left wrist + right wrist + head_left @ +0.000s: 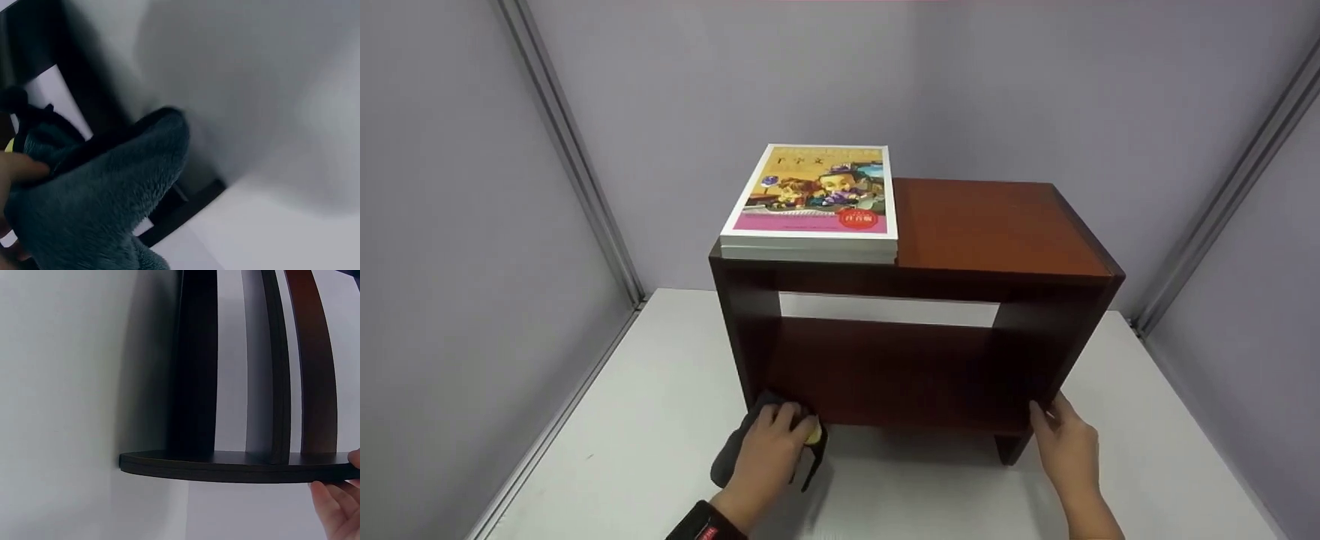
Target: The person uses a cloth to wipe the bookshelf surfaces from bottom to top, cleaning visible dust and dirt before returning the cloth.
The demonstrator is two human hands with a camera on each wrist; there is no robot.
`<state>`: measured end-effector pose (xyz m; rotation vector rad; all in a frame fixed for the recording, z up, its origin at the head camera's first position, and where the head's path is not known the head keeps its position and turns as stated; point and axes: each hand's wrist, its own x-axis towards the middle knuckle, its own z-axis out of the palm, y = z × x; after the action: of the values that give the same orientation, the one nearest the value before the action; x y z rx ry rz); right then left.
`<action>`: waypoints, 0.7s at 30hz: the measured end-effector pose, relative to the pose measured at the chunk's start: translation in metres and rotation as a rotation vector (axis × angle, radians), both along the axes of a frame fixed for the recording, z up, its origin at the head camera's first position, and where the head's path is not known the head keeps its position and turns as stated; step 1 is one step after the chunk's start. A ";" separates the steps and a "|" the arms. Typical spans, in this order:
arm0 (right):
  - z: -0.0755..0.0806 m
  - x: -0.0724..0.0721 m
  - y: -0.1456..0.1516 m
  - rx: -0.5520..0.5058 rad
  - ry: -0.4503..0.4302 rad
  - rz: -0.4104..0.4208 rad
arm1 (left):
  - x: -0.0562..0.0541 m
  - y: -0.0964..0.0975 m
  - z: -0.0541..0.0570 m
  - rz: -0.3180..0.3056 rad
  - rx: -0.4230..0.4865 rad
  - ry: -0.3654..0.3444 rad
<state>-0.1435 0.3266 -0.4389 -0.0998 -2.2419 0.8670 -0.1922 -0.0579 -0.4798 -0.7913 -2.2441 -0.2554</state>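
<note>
A dark reddish-brown wooden shelf unit (997, 225) stands on the white table, with an open compartment facing me. At its lower left corner my left hand (769, 450) grips a fuzzy dark grey cloth (726, 459) with a black strap and a small yellow part. In the left wrist view the plush cloth (112, 191) hangs over the dark side panel, and only part of the thumb and fingers shows. My right hand (1071, 446) pinches the front edge of the right side panel (242, 472), thumb on one face and fingers on the other.
A short stack of books (810, 249) with a colourful cover lies on the left half of the shelf's top. The white table (615, 420) extends around the unit. Grey panel walls (997, 82) with metal corner posts enclose the back and both sides.
</note>
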 end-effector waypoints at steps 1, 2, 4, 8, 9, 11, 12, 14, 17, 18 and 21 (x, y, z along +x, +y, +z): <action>0.000 0.000 0.000 -0.002 0.000 -0.008 | 0.001 0.003 0.001 0.008 0.005 -0.016; 0.000 0.001 0.001 -0.006 0.000 -0.014 | 0.002 0.006 0.002 0.012 0.005 -0.035; -0.001 0.001 0.000 -0.008 -0.005 -0.025 | 0.009 0.013 0.001 -0.004 -0.012 -0.098; -0.004 0.003 -0.002 -0.010 -0.026 -0.018 | 0.031 0.027 0.003 -0.124 -0.048 -0.422; -0.004 0.003 -0.003 -0.009 -0.032 -0.013 | 0.036 0.031 0.004 -0.152 -0.049 -0.512; -0.004 0.004 -0.004 -0.007 -0.043 -0.005 | 0.044 0.039 0.008 -0.199 -0.045 -0.679; -0.004 0.003 -0.005 -0.006 -0.048 -0.004 | 0.046 0.043 0.009 -0.213 -0.046 -0.727; -0.003 0.003 -0.007 -0.001 -0.053 -0.007 | 0.049 0.050 0.011 -0.217 -0.068 -0.779; -0.002 0.003 -0.008 -0.005 -0.051 -0.016 | 0.048 0.058 0.008 -0.185 -0.119 -0.798; -0.002 0.003 -0.008 -0.006 -0.050 -0.019 | 0.048 0.060 0.006 -0.160 -0.138 -0.798; -0.002 0.002 -0.008 -0.012 -0.040 -0.020 | 0.047 0.065 -0.002 -0.090 -0.183 -0.801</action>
<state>-0.1414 0.3182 -0.4411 -0.1458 -2.2698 0.8751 -0.1456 0.0069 -0.4817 -1.0101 -3.0139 -0.4798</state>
